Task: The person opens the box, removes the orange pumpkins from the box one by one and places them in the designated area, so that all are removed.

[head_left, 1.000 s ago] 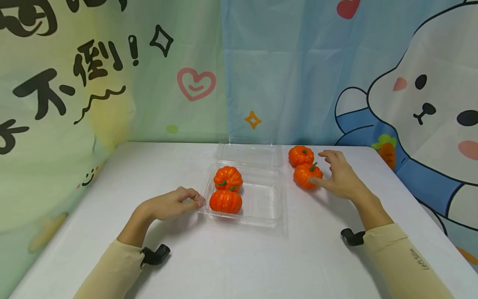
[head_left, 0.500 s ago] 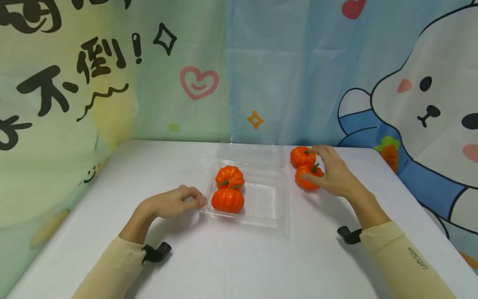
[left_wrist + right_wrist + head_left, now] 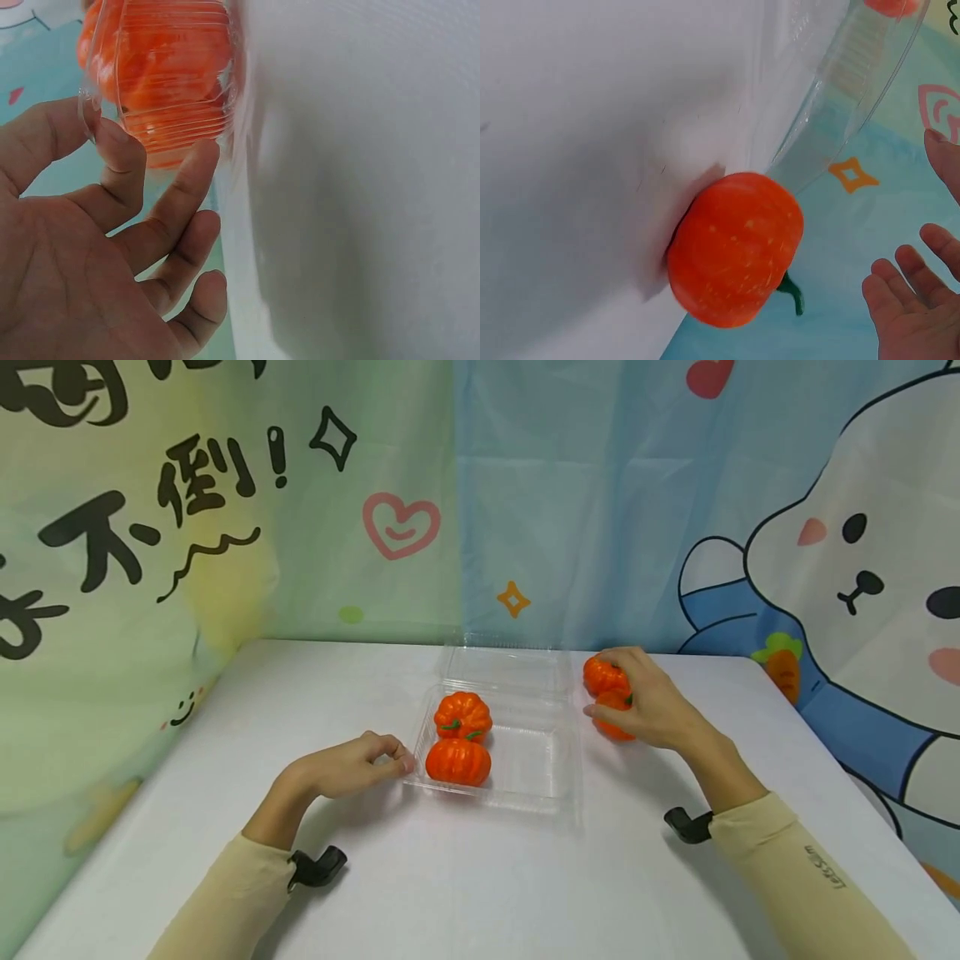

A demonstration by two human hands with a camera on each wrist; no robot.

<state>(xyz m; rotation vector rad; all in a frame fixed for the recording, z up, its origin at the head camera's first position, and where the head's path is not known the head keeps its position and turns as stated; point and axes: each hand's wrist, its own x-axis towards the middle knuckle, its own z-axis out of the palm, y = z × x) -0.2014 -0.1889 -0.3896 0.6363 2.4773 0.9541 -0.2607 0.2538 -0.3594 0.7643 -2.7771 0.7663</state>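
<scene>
Two small orange toy pumpkins, the rear pumpkin [image 3: 462, 715] and the front pumpkin [image 3: 458, 762], sit in the left half of an open clear plastic box [image 3: 528, 764]. At its left front corner my left hand [image 3: 348, 768] pinches the rim between thumb and forefinger, as the left wrist view shows at the box edge [image 3: 88, 112]. On the right, a far pumpkin [image 3: 602, 677] and a near pumpkin [image 3: 613, 720] stand close together. Over them is my right hand [image 3: 656, 702], thumb and fingers spread apart; in the right wrist view it is apart from the pumpkin [image 3: 735, 251].
The box's clear lid [image 3: 506, 667] is folded back toward the wall. A white cloth [image 3: 480, 885] covers the table. Behind its far edge hangs a printed curtain [image 3: 540, 510]. Black wrist cameras sit at both sleeves.
My right hand has moved left and over the two right-hand pumpkins, covering more of them. My left hand keeps its pinch on the box, and the pumpkins stay where they were.
</scene>
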